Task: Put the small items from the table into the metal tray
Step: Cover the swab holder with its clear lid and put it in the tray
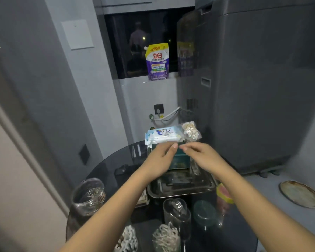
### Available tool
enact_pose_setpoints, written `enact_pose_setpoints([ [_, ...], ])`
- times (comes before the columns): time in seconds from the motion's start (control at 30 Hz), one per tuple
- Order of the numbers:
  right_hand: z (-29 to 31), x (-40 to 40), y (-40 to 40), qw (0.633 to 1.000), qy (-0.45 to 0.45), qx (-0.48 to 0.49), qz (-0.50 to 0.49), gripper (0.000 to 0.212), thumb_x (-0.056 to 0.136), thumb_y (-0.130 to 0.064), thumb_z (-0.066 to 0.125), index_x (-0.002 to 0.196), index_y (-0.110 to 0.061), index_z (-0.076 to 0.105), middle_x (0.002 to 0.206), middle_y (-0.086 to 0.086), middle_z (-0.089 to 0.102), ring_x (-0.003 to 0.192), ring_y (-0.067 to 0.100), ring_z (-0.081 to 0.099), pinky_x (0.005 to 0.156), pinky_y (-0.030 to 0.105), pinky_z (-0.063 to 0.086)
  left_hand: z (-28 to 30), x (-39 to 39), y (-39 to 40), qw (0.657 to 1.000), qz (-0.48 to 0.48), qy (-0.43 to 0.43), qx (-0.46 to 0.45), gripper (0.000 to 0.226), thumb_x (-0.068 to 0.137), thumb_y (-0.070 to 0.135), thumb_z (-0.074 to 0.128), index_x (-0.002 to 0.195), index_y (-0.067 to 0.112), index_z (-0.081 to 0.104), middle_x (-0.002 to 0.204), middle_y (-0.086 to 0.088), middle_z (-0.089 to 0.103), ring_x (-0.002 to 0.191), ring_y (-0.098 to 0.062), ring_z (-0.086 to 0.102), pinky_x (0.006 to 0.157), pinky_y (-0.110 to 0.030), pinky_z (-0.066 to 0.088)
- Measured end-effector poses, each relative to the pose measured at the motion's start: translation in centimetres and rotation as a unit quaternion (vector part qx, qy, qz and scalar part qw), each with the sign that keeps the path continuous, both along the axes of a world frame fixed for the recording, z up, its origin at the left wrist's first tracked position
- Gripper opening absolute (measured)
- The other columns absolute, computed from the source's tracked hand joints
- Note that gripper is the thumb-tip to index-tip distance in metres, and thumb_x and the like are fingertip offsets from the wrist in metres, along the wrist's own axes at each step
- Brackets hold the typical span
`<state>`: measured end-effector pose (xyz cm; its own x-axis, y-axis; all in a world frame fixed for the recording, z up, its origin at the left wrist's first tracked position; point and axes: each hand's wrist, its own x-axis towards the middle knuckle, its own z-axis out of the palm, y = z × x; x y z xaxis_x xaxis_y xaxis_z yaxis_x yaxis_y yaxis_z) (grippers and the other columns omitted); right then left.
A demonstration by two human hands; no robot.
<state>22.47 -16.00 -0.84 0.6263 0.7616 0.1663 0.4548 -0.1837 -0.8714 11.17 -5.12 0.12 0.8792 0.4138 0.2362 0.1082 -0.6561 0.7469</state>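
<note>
A metal tray (182,192) rests on the round dark glass table (105,171), under my forearms. A teal box (179,160) stands at the tray's far end. Above it, my left hand (161,157) pinches the lower edge of a white and blue wipes packet (163,135). My right hand (201,155) pinches a clear bag of small pale pieces (190,131) next to the packet. Both items are held up in the air over the box, side by side and touching.
Nearer me stand a tipped glass jar (88,195), a clear glass (176,213), a dark green lidded jar (205,213), a pink and yellow item (224,194) and two jars of white pieces (165,237). A grey washing machine (262,88) stands right; a detergent pouch (157,61) sits on the sill.
</note>
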Motion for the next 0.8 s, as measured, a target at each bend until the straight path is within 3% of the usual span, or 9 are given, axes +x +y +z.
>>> enact_pose_setpoints([
  [0.1,-0.8,-1.6,-0.6,0.999,0.001,-0.003,0.033,0.023,0.092,-0.021,0.054,0.109,-0.019,0.069,0.108,-0.006,0.069,0.104,0.007,0.06,0.084,0.016,0.041,-1.2,-2.6,-0.5,1.0,0.008,0.028,0.001,0.036,0.1,0.033,0.034,0.123,0.019,0.059,0.114,0.012,0.058,0.105,-0.001,0.05,0.08,-0.002,0.033],
  [0.2,-1.7,-2.7,-0.9,0.998,0.0,-0.011,0.06,0.02,0.091,-0.019,0.056,0.106,-0.02,0.07,0.103,-0.008,0.069,0.103,0.007,0.061,0.086,0.015,0.042,-2.3,-5.0,-0.9,0.999,0.015,0.049,-0.01,0.035,0.099,0.037,0.037,0.12,0.023,0.061,0.117,0.008,0.064,0.107,-0.005,0.056,0.086,-0.011,0.039],
  [0.3,-2.3,-3.4,-1.2,0.992,-0.018,-0.052,0.112,0.019,0.09,-0.019,0.059,0.104,-0.023,0.07,0.103,-0.009,0.07,0.103,0.008,0.063,0.094,0.022,0.045,-3.1,-7.1,-1.2,0.997,0.015,0.076,-0.02,0.033,0.097,0.04,0.041,0.117,0.024,0.062,0.1,0.014,0.065,0.092,-0.001,0.058,0.078,-0.016,0.043],
  [0.43,-2.4,-3.9,-2.1,0.976,0.006,-0.119,0.183,0.017,0.085,-0.021,0.065,0.099,-0.03,0.067,0.102,-0.005,0.072,0.097,0.007,0.066,0.091,0.021,0.049,-4.2,-8.6,-1.7,0.994,0.005,0.104,-0.033,0.03,0.095,0.04,0.046,0.113,0.025,0.065,0.09,0.015,0.064,0.079,0.003,0.057,0.076,-0.02,0.045],
  [0.5,-2.6,-3.9,-2.5,0.965,0.012,-0.162,0.205,0.023,0.083,-0.022,0.069,0.105,-0.026,0.067,0.103,-0.002,0.071,0.097,0.009,0.067,0.09,0.019,0.05,-4.9,-8.9,-1.8,0.992,0.012,0.114,-0.045,0.029,0.095,0.04,0.047,0.109,0.025,0.067,0.085,0.011,0.066,0.075,-0.001,0.058,0.076,-0.026,0.05],
  [0.6,-2.9,-4.0,-3.0,0.95,0.021,-0.217,0.223,0.037,0.08,-0.024,0.072,0.115,-0.022,0.063,0.106,-0.002,0.068,0.099,0.013,0.066,0.087,0.017,0.049,-6.1,-8.9,-1.7,0.991,0.024,0.117,-0.067,0.029,0.093,0.043,0.048,0.101,0.026,0.069,0.088,-0.005,0.071,0.084,-0.02,0.066,0.081,-0.046,0.054],
  [0.67,-3.2,-4.0,-3.3,0.94,0.011,-0.245,0.235,0.044,0.076,-0.03,0.075,0.118,-0.025,0.062,0.113,-0.003,0.066,0.097,0.011,0.066,0.088,0.02,0.05,-6.6,-8.9,-1.9,0.989,0.026,0.124,-0.078,0.027,0.094,0.039,0.049,0.101,0.025,0.07,0.091,-0.011,0.072,0.084,-0.026,0.067,0.081,-0.047,0.054],
  [0.8,-4.1,-4.4,-3.2,0.927,-0.04,-0.278,0.25,0.059,0.067,-0.044,0.078,0.121,-0.034,0.058,0.114,-0.01,0.063,0.093,0.005,0.062,0.092,0.03,0.051,-7.1,-9.0,-2.1,0.984,0.023,0.117,-0.129,0.023,0.094,0.032,0.05,0.103,0.025,0.07,0.094,-0.003,0.073,0.085,-0.021,0.069,0.084,-0.045,0.055],
])
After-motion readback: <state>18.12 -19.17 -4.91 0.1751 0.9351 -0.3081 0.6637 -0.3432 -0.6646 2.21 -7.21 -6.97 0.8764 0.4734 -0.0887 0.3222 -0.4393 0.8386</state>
